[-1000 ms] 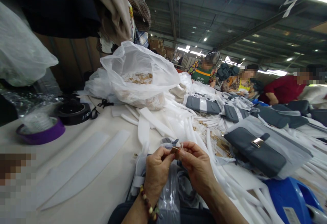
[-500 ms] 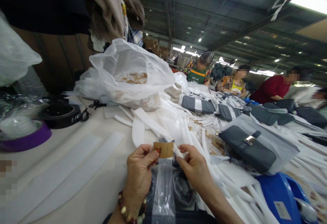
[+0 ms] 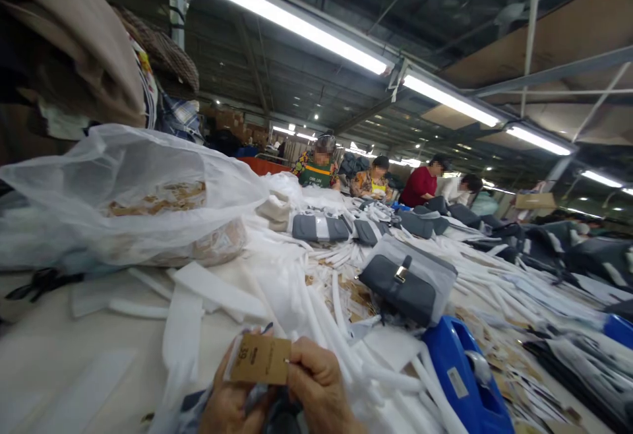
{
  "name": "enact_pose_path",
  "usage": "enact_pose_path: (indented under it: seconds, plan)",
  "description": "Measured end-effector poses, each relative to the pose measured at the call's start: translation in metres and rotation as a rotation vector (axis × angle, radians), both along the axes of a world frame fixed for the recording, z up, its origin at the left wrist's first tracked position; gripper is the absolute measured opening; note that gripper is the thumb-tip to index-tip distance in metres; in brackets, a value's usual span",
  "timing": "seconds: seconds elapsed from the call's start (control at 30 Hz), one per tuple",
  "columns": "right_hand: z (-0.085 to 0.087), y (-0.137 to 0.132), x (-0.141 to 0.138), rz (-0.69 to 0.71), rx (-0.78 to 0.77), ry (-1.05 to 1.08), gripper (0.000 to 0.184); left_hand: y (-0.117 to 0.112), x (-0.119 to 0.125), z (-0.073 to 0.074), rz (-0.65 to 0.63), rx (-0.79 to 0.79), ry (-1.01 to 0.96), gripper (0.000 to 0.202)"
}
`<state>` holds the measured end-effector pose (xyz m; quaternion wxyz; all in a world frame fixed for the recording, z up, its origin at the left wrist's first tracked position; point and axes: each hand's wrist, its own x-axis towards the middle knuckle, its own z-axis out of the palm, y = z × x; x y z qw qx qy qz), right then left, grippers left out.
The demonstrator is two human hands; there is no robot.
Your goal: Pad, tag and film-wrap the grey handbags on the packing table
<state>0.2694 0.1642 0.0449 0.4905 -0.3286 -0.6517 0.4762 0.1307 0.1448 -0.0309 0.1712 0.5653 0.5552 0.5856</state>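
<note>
A brown paper tag [image 3: 260, 359] with dark print is pinched between both of my hands at the bottom of the view. My left hand [image 3: 228, 401] grips its lower left edge, fingers closed. Holding the tag's right edge is my right hand [image 3: 319, 386], fingers closed too. Under my hands lies something grey wrapped in clear film, mostly hidden. White foam strips [image 3: 316, 315] lie heaped just beyond my hands on the table [image 3: 44, 355].
A big clear plastic bag [image 3: 128, 190] of brown tags sits at the left. A grey purse [image 3: 403, 282] in a film bag lies right of centre, a blue plastic object [image 3: 462, 371] nearer. More grey purses [image 3: 320, 227] and several seated people [image 3: 420, 183] are farther along.
The camera has tilted up and swung right. The tag has turned flat toward me and both hands have sunk to the bottom edge of the view.
</note>
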Motion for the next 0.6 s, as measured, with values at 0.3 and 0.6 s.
enact_pose_path:
  seconds: [0.3,0.6]
  plan:
    - [0.003,-0.009,0.011,0.052,-0.183,0.025,0.016,0.0,0.009,0.012,0.165,-0.021,0.619,0.025]
    - [0.001,0.022,0.02,-0.283,-0.765,0.23,0.059,-0.015,0.015,0.075,0.161,-0.251,0.309,0.041]
